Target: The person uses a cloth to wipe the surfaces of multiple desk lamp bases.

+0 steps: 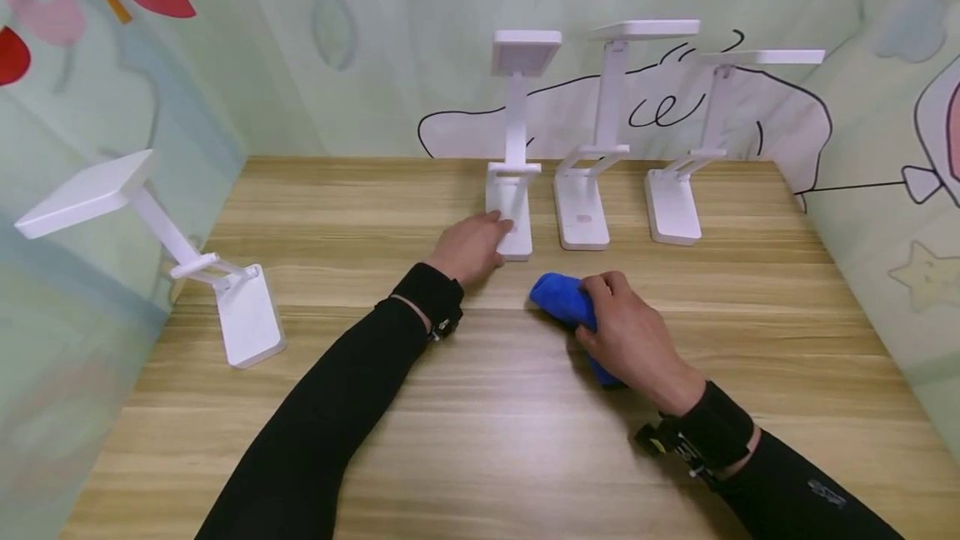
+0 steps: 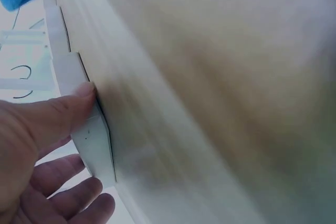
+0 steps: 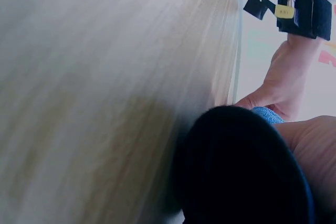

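Observation:
My left hand [image 1: 471, 248] holds the base of a white folding desk lamp [image 1: 515, 127], the leftmost of the row at the back. In the left wrist view the thumb of that hand [image 2: 47, 129] lies against the edge of the lamp base [image 2: 94, 145], with fingers around its far side. A bunched blue cloth [image 1: 564, 300] is gripped in my right hand [image 1: 637, 344], low over the tabletop and in front of the lamps. Up close in the right wrist view, a dark, shadowed bulk hides much of that hand.
Two more white desk lamps, a middle one [image 1: 583, 207] and a right one [image 1: 673, 207], stand beside the held lamp. Another lamp [image 1: 251, 319] stands at the left on the wooden table [image 1: 420, 440]. Printed fabric [image 1: 337, 90] hangs behind and along both sides.

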{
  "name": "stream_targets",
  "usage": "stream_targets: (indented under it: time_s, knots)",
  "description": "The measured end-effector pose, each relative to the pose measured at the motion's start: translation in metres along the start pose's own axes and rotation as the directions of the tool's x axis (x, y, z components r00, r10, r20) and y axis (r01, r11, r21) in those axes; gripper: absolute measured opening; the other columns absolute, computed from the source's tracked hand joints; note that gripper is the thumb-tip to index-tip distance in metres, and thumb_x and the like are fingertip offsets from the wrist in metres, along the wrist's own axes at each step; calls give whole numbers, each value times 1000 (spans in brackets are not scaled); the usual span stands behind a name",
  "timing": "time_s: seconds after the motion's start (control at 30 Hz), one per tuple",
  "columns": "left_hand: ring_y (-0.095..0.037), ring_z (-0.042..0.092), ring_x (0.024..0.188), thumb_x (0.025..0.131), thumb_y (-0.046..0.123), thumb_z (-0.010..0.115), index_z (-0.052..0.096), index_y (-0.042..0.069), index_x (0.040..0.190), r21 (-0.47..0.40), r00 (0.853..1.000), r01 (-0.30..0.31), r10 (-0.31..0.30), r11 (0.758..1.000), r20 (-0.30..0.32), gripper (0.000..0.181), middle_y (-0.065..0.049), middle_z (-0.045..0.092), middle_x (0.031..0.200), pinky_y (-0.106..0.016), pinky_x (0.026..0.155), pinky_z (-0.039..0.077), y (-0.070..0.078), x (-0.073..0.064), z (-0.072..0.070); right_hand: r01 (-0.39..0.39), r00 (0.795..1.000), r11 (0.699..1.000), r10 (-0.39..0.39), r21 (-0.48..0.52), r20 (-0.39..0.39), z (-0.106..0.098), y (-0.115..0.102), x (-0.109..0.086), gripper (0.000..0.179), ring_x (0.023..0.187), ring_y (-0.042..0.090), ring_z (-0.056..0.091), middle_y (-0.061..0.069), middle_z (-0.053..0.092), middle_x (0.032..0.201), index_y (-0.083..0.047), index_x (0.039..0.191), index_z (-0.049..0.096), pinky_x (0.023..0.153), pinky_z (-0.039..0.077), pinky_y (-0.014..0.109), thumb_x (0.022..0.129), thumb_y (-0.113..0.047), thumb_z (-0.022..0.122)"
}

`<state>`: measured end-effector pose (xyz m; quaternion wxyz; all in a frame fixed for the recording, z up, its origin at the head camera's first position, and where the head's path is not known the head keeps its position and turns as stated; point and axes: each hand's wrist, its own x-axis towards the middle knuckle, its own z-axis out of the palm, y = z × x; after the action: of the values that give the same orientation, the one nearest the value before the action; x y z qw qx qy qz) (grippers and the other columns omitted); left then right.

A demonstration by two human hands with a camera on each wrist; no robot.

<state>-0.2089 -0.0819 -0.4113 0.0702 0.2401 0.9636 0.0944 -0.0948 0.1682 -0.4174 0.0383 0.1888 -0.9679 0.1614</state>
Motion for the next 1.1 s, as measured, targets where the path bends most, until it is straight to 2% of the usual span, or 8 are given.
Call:
stream_targets:
  time_s: [0.43, 0.93, 1.1]
  knots:
    - [-32, 60, 137, 99, 22, 75, 51, 12, 157, 4, 999, 45, -45, 999, 11, 63, -17, 49, 162, -44, 111, 51, -5, 21, -1, 7, 1000, 1000, -6, 2, -6, 2, -1, 3, 54, 97, 38, 70, 26, 58, 123, 1, 132, 56, 77, 62, 56, 85, -12, 81]
    - [-33, 50, 147, 102, 19, 72, 44, 10, 161, -48, 997, 62, -60, 997, 40, 66, -19, 40, 167, -43, 118, 45, -6, 26, -1, 2, 1000, 1000, -2, -1, -8, 3, -1, 4, 55, 96, 39, 70, 26, 58, 122, 2, 132, 56, 78, 62, 57, 84, -11, 81]
    - [-31, 43, 153, 103, 10, 65, 40, 9, 163, -86, 996, 59, -54, 995, 66, 65, -20, 35, 169, -41, 122, 41, -6, 26, 0, 3, 1000, 1000, -3, -3, -6, 3, 0, 4, 55, 96, 39, 70, 26, 59, 122, 2, 132, 57, 79, 62, 56, 84, -11, 81]
